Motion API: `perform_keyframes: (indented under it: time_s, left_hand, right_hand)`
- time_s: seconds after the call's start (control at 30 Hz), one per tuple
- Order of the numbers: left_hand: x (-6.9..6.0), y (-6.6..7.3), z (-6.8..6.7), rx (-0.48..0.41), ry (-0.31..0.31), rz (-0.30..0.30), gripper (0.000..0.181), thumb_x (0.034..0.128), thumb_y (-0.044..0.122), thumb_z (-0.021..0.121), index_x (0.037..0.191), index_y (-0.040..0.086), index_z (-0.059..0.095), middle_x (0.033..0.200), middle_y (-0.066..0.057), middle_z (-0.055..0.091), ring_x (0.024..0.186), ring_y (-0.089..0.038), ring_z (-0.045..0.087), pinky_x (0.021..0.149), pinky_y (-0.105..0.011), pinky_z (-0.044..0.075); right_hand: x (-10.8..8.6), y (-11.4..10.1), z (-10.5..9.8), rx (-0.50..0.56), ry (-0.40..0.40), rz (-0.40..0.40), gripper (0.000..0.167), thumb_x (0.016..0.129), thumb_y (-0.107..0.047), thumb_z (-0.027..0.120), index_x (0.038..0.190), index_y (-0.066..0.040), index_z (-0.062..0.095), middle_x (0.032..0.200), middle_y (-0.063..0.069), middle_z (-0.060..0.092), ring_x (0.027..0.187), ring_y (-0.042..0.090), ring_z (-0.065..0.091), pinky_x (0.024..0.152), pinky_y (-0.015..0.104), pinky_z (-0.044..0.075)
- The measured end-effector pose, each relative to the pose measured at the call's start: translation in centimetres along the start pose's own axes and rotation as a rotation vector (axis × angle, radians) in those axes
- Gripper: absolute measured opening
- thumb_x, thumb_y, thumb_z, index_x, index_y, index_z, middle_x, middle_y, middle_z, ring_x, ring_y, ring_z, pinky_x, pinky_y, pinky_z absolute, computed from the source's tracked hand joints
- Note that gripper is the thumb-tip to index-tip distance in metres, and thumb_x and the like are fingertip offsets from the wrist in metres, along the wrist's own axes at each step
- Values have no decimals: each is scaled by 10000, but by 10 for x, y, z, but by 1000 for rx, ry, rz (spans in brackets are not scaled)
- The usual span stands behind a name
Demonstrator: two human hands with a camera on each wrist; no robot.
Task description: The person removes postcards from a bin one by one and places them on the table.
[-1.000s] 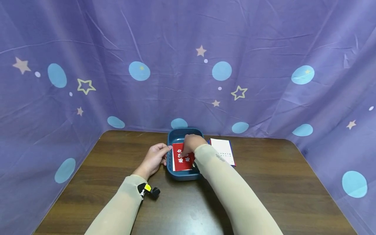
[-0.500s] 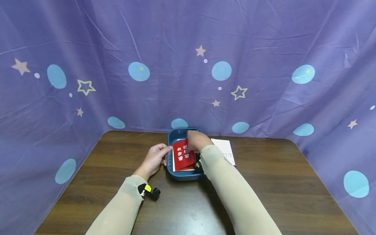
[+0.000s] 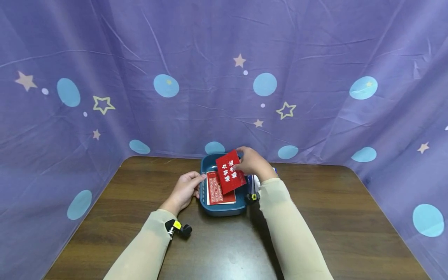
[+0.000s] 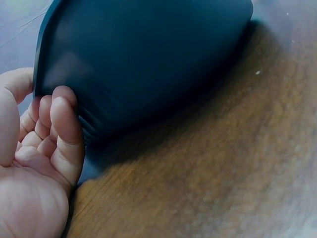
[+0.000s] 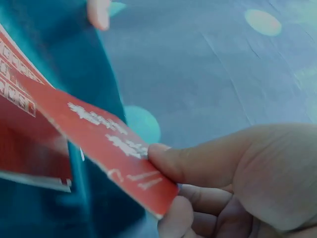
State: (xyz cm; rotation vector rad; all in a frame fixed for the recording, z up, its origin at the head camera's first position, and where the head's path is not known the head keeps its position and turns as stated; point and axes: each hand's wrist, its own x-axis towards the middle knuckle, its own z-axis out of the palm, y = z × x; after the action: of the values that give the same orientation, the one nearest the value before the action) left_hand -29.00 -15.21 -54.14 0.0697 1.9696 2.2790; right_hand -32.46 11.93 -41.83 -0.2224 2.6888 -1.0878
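A dark blue plastic basket (image 3: pixel 224 212) stands near the table's far edge. My left hand (image 3: pixel 184 189) grips its left rim; in the left wrist view the thumb is on the inner side and the fingers (image 4: pixel 67 124) curl against the outer wall. My right hand (image 3: pixel 252 162) pinches a red card (image 3: pixel 229 171) with white Chinese characters between thumb and fingers. It is tilted above the basket; its lower left part overlaps another red card (image 3: pixel 215 191) with boxed print inside. White edges show under that card. In the right wrist view the held card (image 5: pixel 94 119) is gripped at one end.
Right of the basket lies a white-and-blue card or booklet (image 3: pixel 256 182), mostly hidden by my right hand and wrist. The brown wooden table (image 3: pixel 210 249) meets a purple curtain (image 3: pixel 210 109) behind the basket. A small camera (image 3: pixel 182 229) is strapped to my left wrist.
My right hand has lifted the red card off the stack and moved it up and to the right, uncovering the red card with boxed print. The left hand stays at the rim.
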Motion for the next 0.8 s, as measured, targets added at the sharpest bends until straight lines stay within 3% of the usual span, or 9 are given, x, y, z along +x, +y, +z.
perform_keyframes:
  time_s: [0.2, 0.37, 0.5, 0.67, 0.8]
  left_hand:
    - [-1, 0, -1, 1, 0, -13, 281, 1126, 176, 707, 885, 64, 615, 674, 43, 555, 501, -73, 525, 452, -200, 486]
    - [-2, 2, 0, 3, 2, -3, 287, 1125, 176, 710, 891, 42, 612, 677, 39, 558, 504, -73, 527, 451, -201, 487]
    - [-1, 1, 0, 1, 1, 4, 283, 1123, 173, 714, 895, 34, 619, 674, 40, 558, 504, -72, 528, 450, -198, 490]
    - [-1, 1, -1, 2, 6, 4, 285, 1120, 168, 716, 917, -7, 620, 679, 37, 555, 505, -73, 529, 451, -200, 494]
    - [-1, 1, -1, -7, 6, 1, 281, 1117, 164, 720, 911, 3, 618, 684, 33, 549, 505, -71, 529, 447, -198, 496]
  right_hand:
    - [-11, 25, -14, 22, 55, -28, 587, 1021, -170, 839, 1520, 46, 618, 1084, 166, 764, 889, 213, 734, 751, 319, 648]
    - [-14, 38, -25, 62, 82, -41, 316, 1030, -171, 830, 1256, 26, 729, 900, 71, 698, 747, 149, 626, 627, 265, 531]
    - [-17, 48, -36, 119, 68, -28, 189, 1050, -155, 803, 1128, -5, 717, 832, 17, 655, 680, 123, 564, 594, 251, 478]
    - [-24, 64, -52, 138, 46, -7, 208, 1071, -179, 784, 1154, -7, 702, 871, 52, 705, 783, 172, 624, 662, 272, 504]
    - [-31, 77, -64, 138, 24, 40, 291, 1072, -226, 787, 1256, -21, 693, 1012, 106, 765, 943, 237, 720, 869, 407, 634]
